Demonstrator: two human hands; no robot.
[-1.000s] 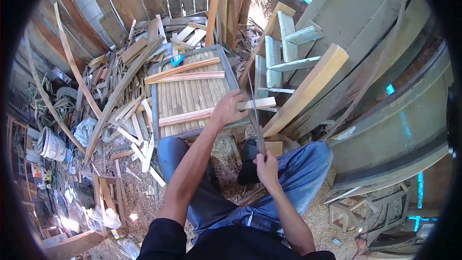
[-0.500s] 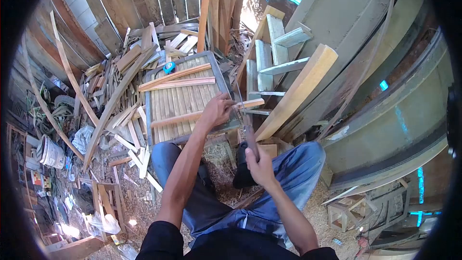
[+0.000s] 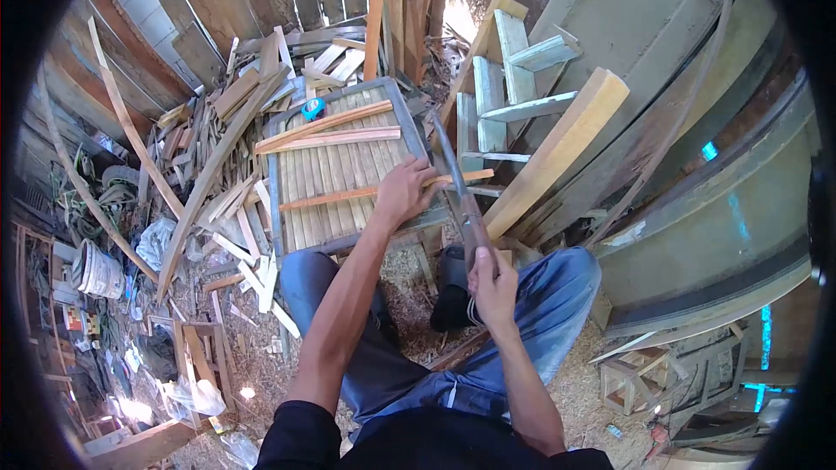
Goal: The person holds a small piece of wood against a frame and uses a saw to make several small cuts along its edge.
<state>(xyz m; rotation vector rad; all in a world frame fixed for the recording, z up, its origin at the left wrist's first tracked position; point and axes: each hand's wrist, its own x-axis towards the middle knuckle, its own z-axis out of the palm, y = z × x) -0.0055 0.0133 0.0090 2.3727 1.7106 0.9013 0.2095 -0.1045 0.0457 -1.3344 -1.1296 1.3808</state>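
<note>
My right hand [image 3: 493,294] grips the brown handle of a hand saw [image 3: 460,174]. The saw's long grey blade points away from me and lies across a narrow wooden strip [image 3: 340,197], near its right end. My left hand [image 3: 405,192] holds the strip down just left of the blade, fingers curled over it. Beneath is a low slatted panel [image 3: 335,161] with a dark frame, and the strip's end sticks out past its right edge. Two more strips [image 3: 340,137] rest farther up the panel, beside a blue tape measure [image 3: 313,108].
A thick timber beam [image 3: 557,152] and a pale wooden frame [image 3: 514,78] stand close on the right. Scrap wood [image 3: 235,122] is heaped to the left. A white bucket [image 3: 97,270] sits at far left. Sawdust covers the ground around my legs.
The saw has tilted, showing more of its blade's side, and my right hand has shifted slightly right. My left hand stays on the strip. The whole view has shifted a little.
</note>
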